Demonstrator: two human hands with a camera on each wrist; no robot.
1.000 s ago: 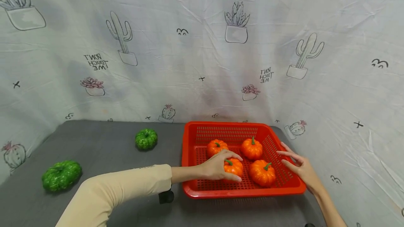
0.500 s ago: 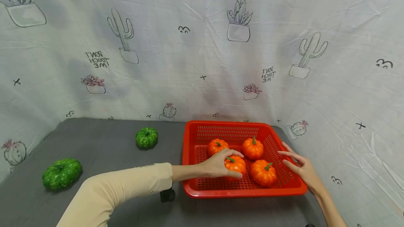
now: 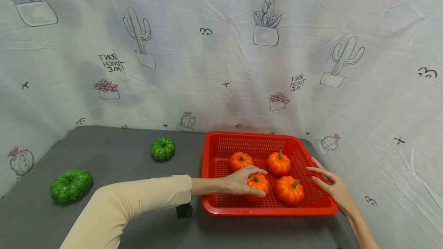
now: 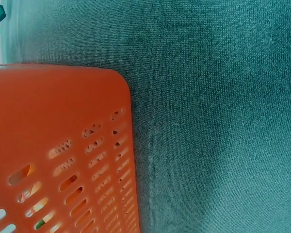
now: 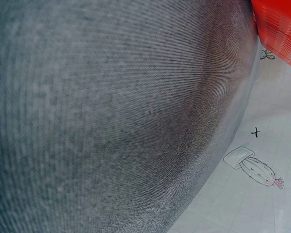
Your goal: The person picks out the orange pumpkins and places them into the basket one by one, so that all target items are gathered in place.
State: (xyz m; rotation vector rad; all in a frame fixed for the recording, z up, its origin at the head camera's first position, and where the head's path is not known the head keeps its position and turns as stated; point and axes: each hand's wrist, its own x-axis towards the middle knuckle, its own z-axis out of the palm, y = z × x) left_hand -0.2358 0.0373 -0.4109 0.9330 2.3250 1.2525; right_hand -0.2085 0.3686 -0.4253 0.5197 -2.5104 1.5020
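In the head view, my left hand (image 3: 242, 180) reaches into a red plastic basket (image 3: 270, 212), thumb and fingers curved round the sides of an orange pumpkin (image 3: 258, 187) with a green stem. Three other orange pumpkins sit in the basket: one at the back left (image 3: 240, 160), one at the back right (image 3: 278, 163) and one at the front right (image 3: 290, 191). My right hand (image 3: 333, 187) is at the basket's right rim, its fingers extended over the edge. The left wrist view catches the slotted basket wall (image 4: 63, 116); neither wrist view shows a hand.
Two green pumpkins lie on the grey cloth-covered table (image 3: 138, 218) left of the basket: one farther back (image 3: 163, 149), one at the far left (image 3: 71, 186). A white curtain (image 3: 207, 57) printed with cacti hangs behind and at the sides. A small black object (image 3: 184, 210) shows below the left sleeve.
The pumpkin at my left hand has shifted slightly within the basket. My right hand stays at the rim. The head view has turned a little, moving the scene slightly right.
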